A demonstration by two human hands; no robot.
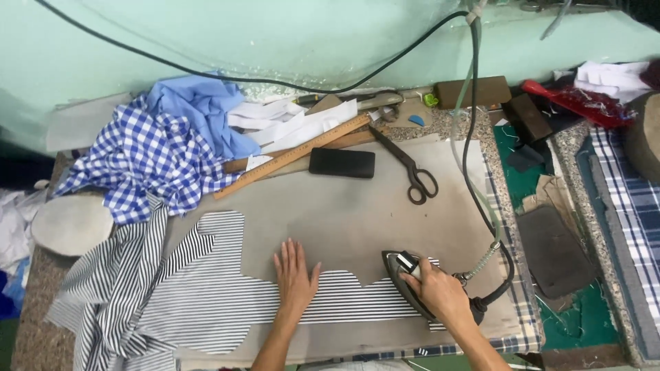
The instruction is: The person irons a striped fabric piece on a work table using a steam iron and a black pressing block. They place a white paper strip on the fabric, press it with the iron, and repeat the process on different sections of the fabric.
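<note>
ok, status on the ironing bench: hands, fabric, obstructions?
Left hand flat on striped fabric piece. Right hand gripping iron at the strip's right end. Scissors, ruler well behind, clear.

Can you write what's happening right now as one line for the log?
left hand: flat on striped cloth | right hand: grip on iron, iron on cloth | scissors, ruler: behind, untouched

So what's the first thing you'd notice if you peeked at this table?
Probably the iron near the front edge, gripped by the right hand and sitting on a long black-and-white striped cloth piece. The left hand lies flat on that same cloth beside it. Farther back, a blue checked fabric is heaped at the left, with black scissors and a wooden ruler nearby.
</note>
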